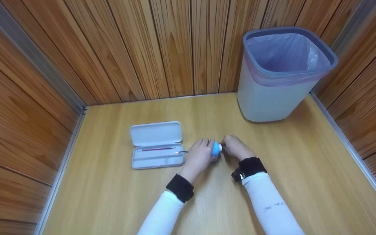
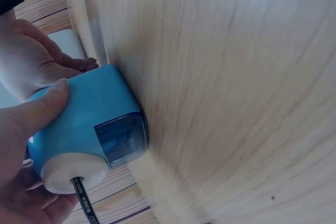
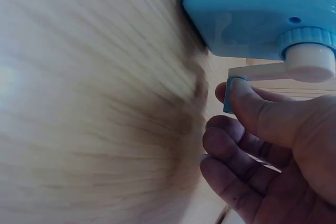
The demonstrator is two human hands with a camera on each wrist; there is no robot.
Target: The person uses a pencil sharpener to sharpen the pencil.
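In the left wrist view, my left hand (image 1: 200, 155) grips a blue crank pencil sharpener (image 2: 94, 98), its thumb along one side. A dark pencil (image 2: 85, 203) with pale lettering sticks out of the sharpener's white round front. My right hand (image 1: 237, 147) pinches the blue knob (image 3: 228, 98) of the white crank (image 3: 268, 71) between thumb and finger, as the right wrist view shows. From the head view, most of the sharpener is hidden behind the left hand, and the pencil points left over the pencil case.
A pale pencil case (image 1: 155, 133) lies with its lid up left of the hands, a thin reddish pencil (image 1: 157, 149) inside. At the back right stands a bin (image 1: 269, 101) with a liner. Wood-patterned walls (image 1: 175, 49) enclose the table (image 1: 109, 199).
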